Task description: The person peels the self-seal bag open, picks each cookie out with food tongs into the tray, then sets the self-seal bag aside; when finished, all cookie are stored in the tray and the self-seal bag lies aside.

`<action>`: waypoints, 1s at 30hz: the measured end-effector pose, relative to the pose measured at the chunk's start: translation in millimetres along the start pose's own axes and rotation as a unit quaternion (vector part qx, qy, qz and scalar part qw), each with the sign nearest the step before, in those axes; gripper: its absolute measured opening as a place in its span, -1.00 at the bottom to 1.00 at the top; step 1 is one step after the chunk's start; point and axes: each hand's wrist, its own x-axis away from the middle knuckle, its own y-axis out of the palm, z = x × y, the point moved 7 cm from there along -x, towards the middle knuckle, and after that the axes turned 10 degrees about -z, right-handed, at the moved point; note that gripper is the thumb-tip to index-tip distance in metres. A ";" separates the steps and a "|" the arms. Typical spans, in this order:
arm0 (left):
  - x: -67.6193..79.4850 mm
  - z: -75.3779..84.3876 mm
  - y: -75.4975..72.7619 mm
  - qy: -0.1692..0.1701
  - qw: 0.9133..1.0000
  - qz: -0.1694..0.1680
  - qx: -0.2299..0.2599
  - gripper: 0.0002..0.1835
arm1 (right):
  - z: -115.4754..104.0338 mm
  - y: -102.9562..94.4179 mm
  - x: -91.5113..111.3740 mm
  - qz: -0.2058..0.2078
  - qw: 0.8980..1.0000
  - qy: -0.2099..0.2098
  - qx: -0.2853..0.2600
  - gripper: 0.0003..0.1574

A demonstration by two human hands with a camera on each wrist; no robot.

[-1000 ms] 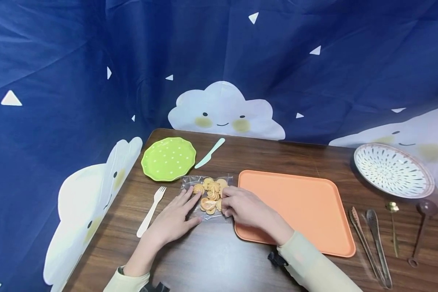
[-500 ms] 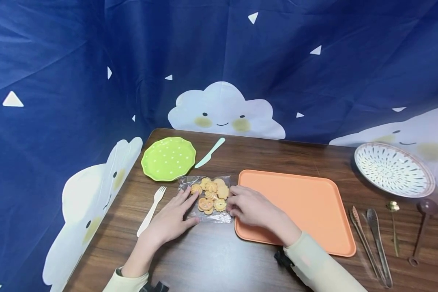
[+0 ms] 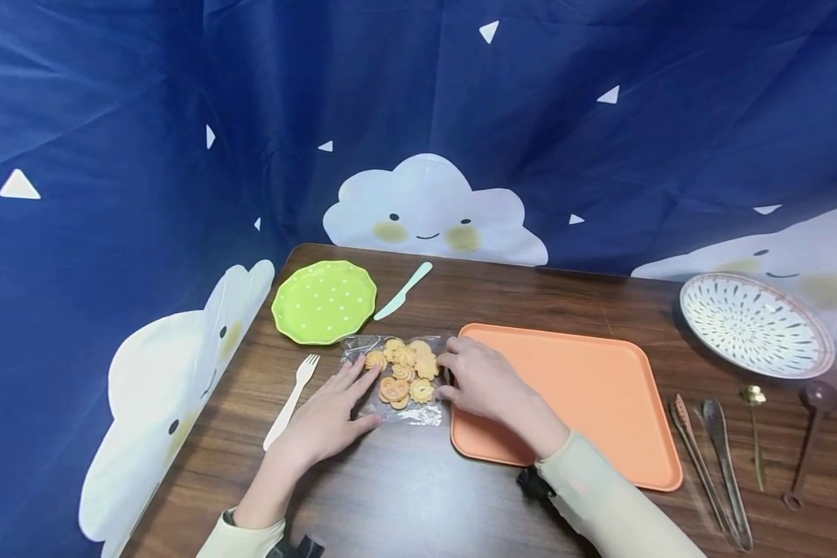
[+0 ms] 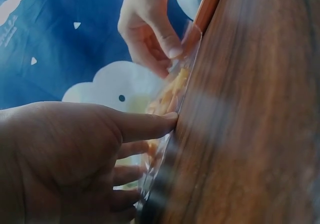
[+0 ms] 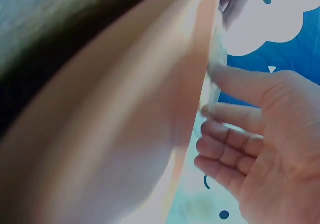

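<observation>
A clear plastic bag (image 3: 421, 416) of several small golden cookies (image 3: 404, 372) lies flat on the table, between both hands. My left hand (image 3: 326, 418) rests on its left side with spread, fairly straight fingers. At the bag's right edge is my right hand (image 3: 484, 384), over the left rim of the orange tray. In the right wrist view, the thumb and forefinger of the right hand (image 5: 270, 134) stand apart at the bag's edge, the other fingers loosely bent. The left wrist view shows the bag (image 4: 192, 41) edge-on, its far end by the right thumb.
The orange tray (image 3: 572, 387) adjoins the bag on the right. Behind stand a green dotted plate (image 3: 324, 302) and a pale knife (image 3: 404, 291); a white fork (image 3: 291, 401) lies left. Tongs (image 3: 711, 465), a gold spoon (image 3: 756, 434), a brown ladle (image 3: 809, 442) and a patterned plate (image 3: 756, 325) sit right.
The right hand has drawn back rightward from over the cookies to the bag's edge, and its fingers have parted. The bag now lies flatter, more cookies showing. The left hand has barely moved.
</observation>
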 end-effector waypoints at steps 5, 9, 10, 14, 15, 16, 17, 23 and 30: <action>1.6 -1.3 -4.3 -0.002 1.000 0.007 -0.008 -0.14 | 6.6 -3.0 0.5 0.008 1.000 0.024 0.012 -0.37; 1.5 1.4 -7.6 0.003 1.000 0.015 -0.013 -0.14 | 9.8 -0.4 -0.8 -0.003 0.999 0.035 0.009 -0.34; 1.4 2.2 -8.7 0.002 1.000 0.018 -0.016 -0.13 | 10.7 0.9 -1.0 -0.011 0.999 0.042 0.008 -0.35; -0.2 6.2 -13.5 0.005 0.999 0.035 -0.036 -0.13 | 12.5 6.1 -2.8 -0.037 0.997 0.067 0.006 -0.34; -0.7 7.2 -15.0 0.005 0.998 0.041 -0.043 -0.14 | 12.5 6.8 -3.0 -0.041 0.996 0.073 0.005 -0.32; -1.1 8.4 -17.1 0.005 0.997 0.046 -0.055 -0.14 | 12.2 7.0 -3.2 -0.042 0.996 0.075 0.005 -0.30; -2.1 9.4 -19.0 0.007 0.996 0.052 -0.066 -0.15 | 11.7 6.8 -3.3 -0.042 0.996 0.076 0.005 -0.29; -16.4 17.6 -36.6 0.045 0.989 0.095 -0.106 -0.27 | 10.7 5.9 -2.7 -0.048 0.995 0.082 0.002 -0.29; -46.6 25.0 -42.8 0.124 0.985 0.074 -0.093 -0.34 | 8.3 9.0 -2.2 -0.064 0.994 0.086 0.004 -0.30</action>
